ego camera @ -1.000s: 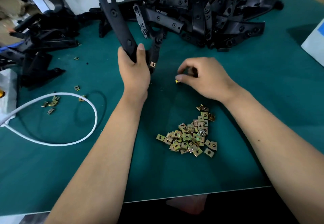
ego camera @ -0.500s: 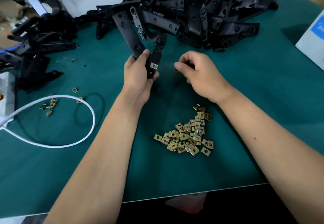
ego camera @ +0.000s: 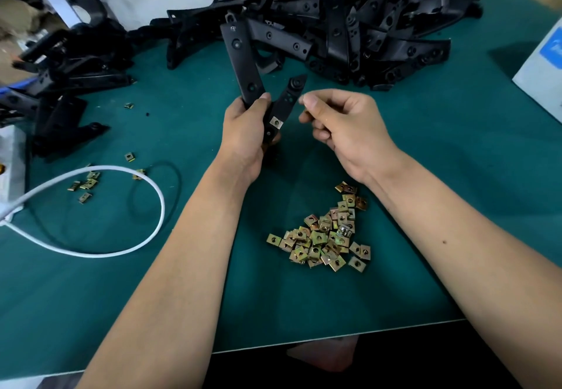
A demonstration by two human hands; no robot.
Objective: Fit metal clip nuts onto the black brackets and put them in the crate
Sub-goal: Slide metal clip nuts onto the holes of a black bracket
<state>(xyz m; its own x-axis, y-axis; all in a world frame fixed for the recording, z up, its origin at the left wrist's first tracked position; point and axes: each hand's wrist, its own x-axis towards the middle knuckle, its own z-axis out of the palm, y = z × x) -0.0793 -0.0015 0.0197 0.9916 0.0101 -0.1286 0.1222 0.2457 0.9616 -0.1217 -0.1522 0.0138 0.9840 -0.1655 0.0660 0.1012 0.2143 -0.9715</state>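
Green matting is covering the work table (ego camera: 456, 206), and its near edge is running across the bottom of the view. Taking the heap of loose clip nuts (ego camera: 325, 238) as the landmark: it is lying on the mat nearest the person, between the two forearms. Left of the heap, a white cable (ego camera: 146, 188) is looping over the mat, with a few stray clip nuts (ego camera: 86, 184) sitting inside and beside the loop. Just beyond the heap, the right hand (ego camera: 343, 133) is hovering with its fingers curled and thumb and forefinger pressed together; whether a nut is sitting between them is too hidden to tell. Beyond the heap and slightly left, the left hand (ego camera: 246, 133) is gripping a black V-shaped bracket (ego camera: 243, 63) at its joint, holding it up off the mat. One clip nut (ego camera: 276, 121) is already sitting on the bracket's shorter arm, close to the left thumb. Farthest beyond the heap, a large pile of black brackets (ego camera: 365, 23) is sprawling along the table's back. Far left of the heap, a smaller cluster of brackets (ego camera: 60, 84) is lying, and far right a white-and-blue box (ego camera: 544, 75) is standing at the table's edge.
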